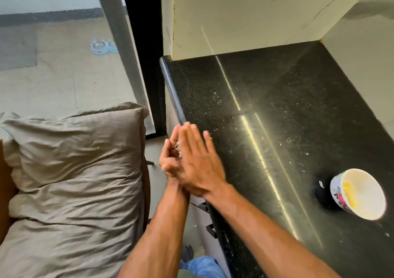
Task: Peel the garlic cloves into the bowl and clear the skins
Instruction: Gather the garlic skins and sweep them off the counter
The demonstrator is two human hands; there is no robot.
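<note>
At far left: grey-brown pillow (72, 171), creased, lying beside a glass door (64, 64); a pale blue double dish (103, 46) visible on the floor beyond the glass. At the counter's left edge: left hand (168, 160), fingers partly curled and cupped, papery garlic skins (178, 147) showing between it and the right hand (198, 162). Right hand flat, fingers straight, palm laid against the left; whether it grips anything cannot be told. Centre to right: black speckled countertop (266, 98), scattered with small pale skin flecks. Near right: white bowl (362, 192) with a flowered outside, standing on the counter well apart from the hands, yellowish peeled cloves (349, 193) inside.
</note>
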